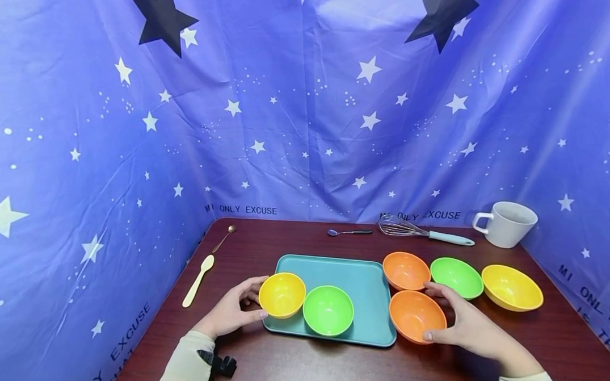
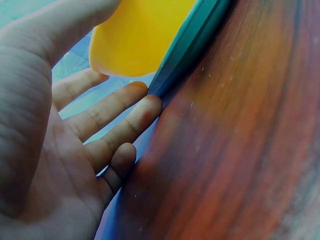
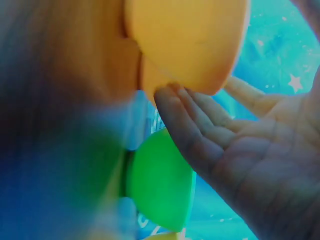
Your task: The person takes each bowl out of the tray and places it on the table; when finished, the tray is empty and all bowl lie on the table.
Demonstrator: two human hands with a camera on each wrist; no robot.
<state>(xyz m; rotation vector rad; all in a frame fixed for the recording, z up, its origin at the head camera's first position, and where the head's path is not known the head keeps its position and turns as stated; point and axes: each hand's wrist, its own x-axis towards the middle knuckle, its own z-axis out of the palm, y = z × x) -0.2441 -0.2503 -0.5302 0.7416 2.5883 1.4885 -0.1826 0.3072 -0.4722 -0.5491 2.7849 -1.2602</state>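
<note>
A yellow bowl point(image 1: 282, 295) stands at the left of the teal tray point(image 1: 368, 307), a green bowl point(image 1: 328, 311) beside it. My left hand point(image 1: 238, 308) spreads at the yellow bowl's left side, thumb in front and fingers behind. In the left wrist view, its fairly straight fingers reach under the yellow bowl's point(image 2: 140, 40) side and the tray's edge. Right of the tray is an orange bowl point(image 1: 417, 317). My right hand point(image 1: 465, 325) lies around that bowl's right side, thumb at the near rim. The right wrist view shows extended fingers beside the orange bowl point(image 3: 190, 45); firm contact cannot be made out.
Behind stand a second orange bowl point(image 1: 406, 271), another green bowl point(image 1: 457, 278) and a larger yellow bowl point(image 1: 512, 288). A whisk point(image 1: 426, 232), a white mug point(image 1: 510, 225) and a small dark-handled spoon point(image 1: 350, 232) are at the back. Left lie a cream spoon point(image 1: 199, 279) and a thin gold spoon point(image 1: 224, 238).
</note>
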